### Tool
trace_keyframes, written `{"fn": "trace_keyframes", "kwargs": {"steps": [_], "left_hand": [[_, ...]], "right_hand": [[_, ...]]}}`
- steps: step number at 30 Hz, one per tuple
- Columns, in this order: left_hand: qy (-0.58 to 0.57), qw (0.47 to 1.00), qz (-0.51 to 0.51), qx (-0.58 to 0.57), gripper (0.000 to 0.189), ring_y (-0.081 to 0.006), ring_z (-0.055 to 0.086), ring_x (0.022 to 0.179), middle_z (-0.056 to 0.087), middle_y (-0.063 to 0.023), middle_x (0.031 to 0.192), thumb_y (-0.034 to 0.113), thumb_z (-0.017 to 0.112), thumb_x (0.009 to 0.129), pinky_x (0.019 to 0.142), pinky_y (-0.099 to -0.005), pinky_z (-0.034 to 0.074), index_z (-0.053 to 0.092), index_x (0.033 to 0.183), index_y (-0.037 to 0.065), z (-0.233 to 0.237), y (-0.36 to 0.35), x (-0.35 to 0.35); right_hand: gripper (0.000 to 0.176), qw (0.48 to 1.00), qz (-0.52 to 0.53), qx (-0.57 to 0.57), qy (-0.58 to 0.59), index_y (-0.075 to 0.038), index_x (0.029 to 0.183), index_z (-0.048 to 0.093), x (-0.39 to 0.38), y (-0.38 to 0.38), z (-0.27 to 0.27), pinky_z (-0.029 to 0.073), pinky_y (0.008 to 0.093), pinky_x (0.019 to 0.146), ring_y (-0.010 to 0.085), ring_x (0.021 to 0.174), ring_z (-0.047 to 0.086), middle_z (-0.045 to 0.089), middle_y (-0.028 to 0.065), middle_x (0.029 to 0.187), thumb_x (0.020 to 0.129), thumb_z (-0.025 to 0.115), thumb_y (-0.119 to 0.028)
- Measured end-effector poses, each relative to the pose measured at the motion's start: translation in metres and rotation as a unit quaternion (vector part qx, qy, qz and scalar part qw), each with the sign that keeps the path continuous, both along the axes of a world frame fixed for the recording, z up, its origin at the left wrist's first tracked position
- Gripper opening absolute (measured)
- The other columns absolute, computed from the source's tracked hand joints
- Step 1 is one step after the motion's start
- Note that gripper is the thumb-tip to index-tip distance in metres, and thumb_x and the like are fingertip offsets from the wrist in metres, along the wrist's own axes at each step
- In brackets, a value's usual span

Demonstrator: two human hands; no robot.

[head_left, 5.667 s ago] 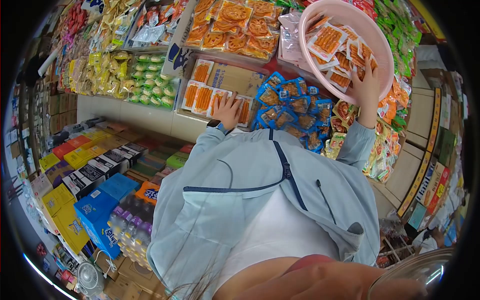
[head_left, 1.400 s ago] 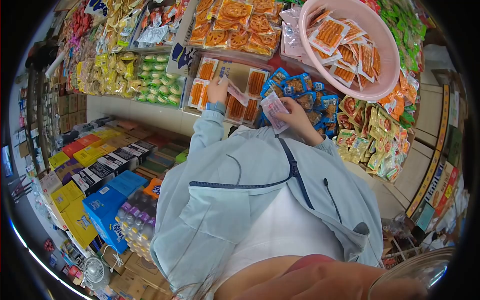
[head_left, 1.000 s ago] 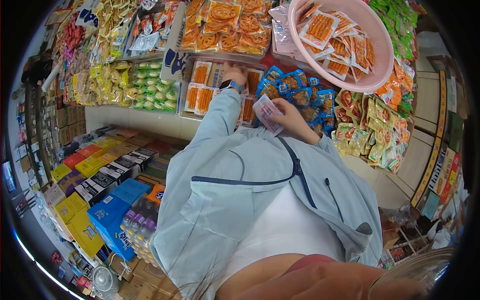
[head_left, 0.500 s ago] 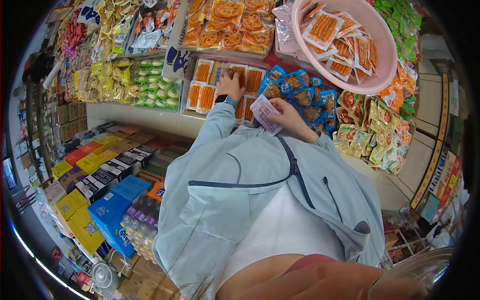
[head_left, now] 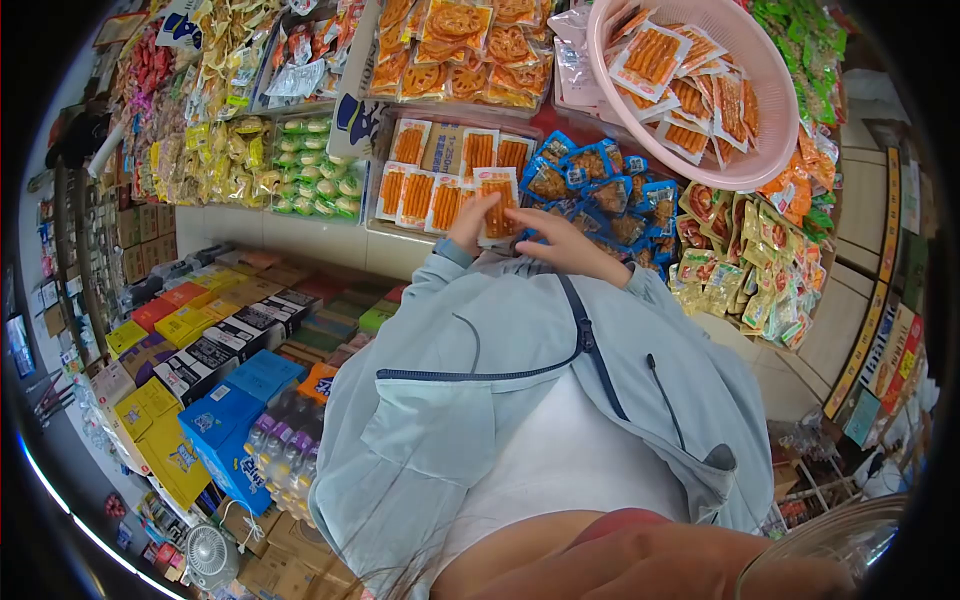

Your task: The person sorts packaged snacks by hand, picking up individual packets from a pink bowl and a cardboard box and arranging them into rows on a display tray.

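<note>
My left hand [head_left: 470, 226] is closed on the left edge of a snack packet [head_left: 496, 188], clear plastic with orange-brown sticks inside. My right hand [head_left: 572, 246] is on the packet's other side, thumb and fingers apart, a fingertip at its right edge. The packet is over the front of a clear tray [head_left: 374, 200], where similar packets [head_left: 415, 196] lie in rows, face up. A printed cardboard piece [head_left: 447, 150] shows between the rows.
Blue snack packets [head_left: 607, 193] lie right of the tray, below a pink basket [head_left: 790, 120] of stick packets. Green-and-white packs [head_left: 318, 170] sit to the left. Lotus-root slice packets [head_left: 455, 50] fill a tray behind. Stacked boxes [head_left: 225, 410] stand lower left.
My left hand has drawn back from the tray's middle to its front and now has a stick packet. The pinkish printed packet is gone from my right hand, which has opened.
</note>
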State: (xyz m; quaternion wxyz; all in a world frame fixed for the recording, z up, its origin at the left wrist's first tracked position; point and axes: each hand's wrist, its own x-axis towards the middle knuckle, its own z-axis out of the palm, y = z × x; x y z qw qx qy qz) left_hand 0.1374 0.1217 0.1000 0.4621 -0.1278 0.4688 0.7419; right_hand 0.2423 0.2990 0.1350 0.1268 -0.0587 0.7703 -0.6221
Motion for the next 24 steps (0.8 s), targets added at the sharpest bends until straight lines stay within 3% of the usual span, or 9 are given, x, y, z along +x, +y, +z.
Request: {"fn": "trace_keyframes", "kwargs": {"steps": [3,5,7,11,13,14,19,21,24], "left_hand": [[0.233,0.956,-0.061,-0.168,0.023,-0.0193,0.065,0.086,0.068,-0.0103,0.091,0.017,0.063,0.085,0.074,-0.0344,0.051,0.064,0.101,0.001,-0.094,-0.044,-0.052],[0.360,0.864,-0.062,-0.346,0.025,-0.0257,0.065,0.083,0.067,-0.0146,0.087,0.015,0.064,0.080,0.073,-0.0371,0.050,0.065,0.098,-0.001,-0.098,-0.050,-0.087],[0.485,0.785,-0.012,-0.384,0.030,-0.0343,0.064,0.081,0.065,-0.0183,0.083,0.016,0.063,0.080,0.076,-0.0417,0.050,0.062,0.105,-0.001,-0.116,-0.055,-0.118],[0.569,0.607,-0.156,-0.532,0.045,-0.0379,0.056,0.104,0.060,-0.0188,0.113,0.015,0.062,0.079,0.090,-0.0475,0.045,0.056,0.123,0.006,-0.103,-0.042,-0.140],[0.643,0.511,-0.168,-0.546,0.058,-0.0372,0.049,0.118,0.052,-0.0179,0.130,0.015,0.062,0.078,0.098,-0.0497,0.041,0.049,0.134,0.011,-0.076,-0.029,-0.120],[0.589,0.541,-0.232,-0.554,0.067,-0.0370,0.032,0.134,0.037,-0.0131,0.147,0.020,0.061,0.080,0.107,-0.0527,0.031,0.041,0.144,0.015,-0.068,-0.023,-0.114],[0.606,0.475,-0.258,-0.584,0.059,-0.0329,0.026,0.142,0.032,-0.0075,0.154,0.029,0.052,0.092,0.109,-0.0556,0.024,0.036,0.148,0.020,-0.102,-0.026,-0.102],[0.604,0.483,-0.254,-0.581,0.057,-0.0315,0.027,0.141,0.033,-0.0070,0.154,0.030,0.051,0.094,0.109,-0.0555,0.024,0.035,0.148,0.022,-0.096,-0.026,-0.102],[0.597,0.467,-0.256,-0.600,0.056,-0.0300,0.031,0.139,0.034,-0.0031,0.153,0.031,0.050,0.095,0.108,-0.0531,0.025,0.034,0.149,0.028,-0.092,-0.024,-0.103]], "right_hand": [[0.046,0.982,-0.113,-0.109,-0.104,-0.004,0.136,0.051,0.002,0.013,-0.006,0.045,0.0303,0.094,0.0168,0.111,0.056,0.060,0.0111,0.125,0.093,0.059,-0.017],[0.037,0.968,-0.165,-0.148,-0.117,-0.005,0.131,0.056,0.004,0.023,0.001,0.045,0.0286,0.091,0.0150,0.106,0.058,0.063,0.0071,0.118,0.096,0.053,-0.014],[0.036,0.949,-0.200,-0.194,-0.147,-0.006,0.131,0.057,0.006,0.031,0.000,0.046,0.0270,0.087,0.0133,0.103,0.059,0.063,0.0056,0.118,0.096,0.052,-0.013],[0.034,0.965,-0.205,-0.149,-0.065,-0.005,0.129,0.057,0.012,0.033,-0.013,0.047,0.0224,0.073,0.0103,0.092,0.061,0.064,0.0048,0.115,0.097,0.050,-0.013],[0.030,0.953,-0.226,-0.171,-0.107,-0.003,0.123,0.060,0.014,0.033,0.011,0.048,0.0254,0.081,0.0122,0.096,0.061,0.066,0.0062,0.109,0.095,0.052,-0.009],[0.028,0.946,-0.235,-0.182,-0.127,-0.001,0.120,0.062,0.015,0.033,0.019,0.048,0.0268,0.085,0.0131,0.097,0.061,0.067,0.0069,0.106,0.094,0.053,-0.007],[0.025,0.927,-0.354,-0.092,0.081,0.000,0.105,0.066,0.012,0.065,0.048,0.051,0.0268,0.071,0.0140,0.079,0.063,0.066,0.0068,0.092,0.087,0.049,0.004],[0.023,0.864,-0.452,0.063,0.215,-0.001,0.101,0.066,0.005,0.094,0.079,0.049,0.0261,0.067,0.0131,0.074,0.061,0.064,0.0076,0.088,0.085,0.049,0.003],[0.029,0.733,-0.546,0.300,0.274,-0.004,0.114,0.063,-0.007,0.153,0.098,0.051,0.0326,0.076,0.0216,0.097,0.061,0.063,0.0149,0.109,0.086,0.058,-0.004]]}}
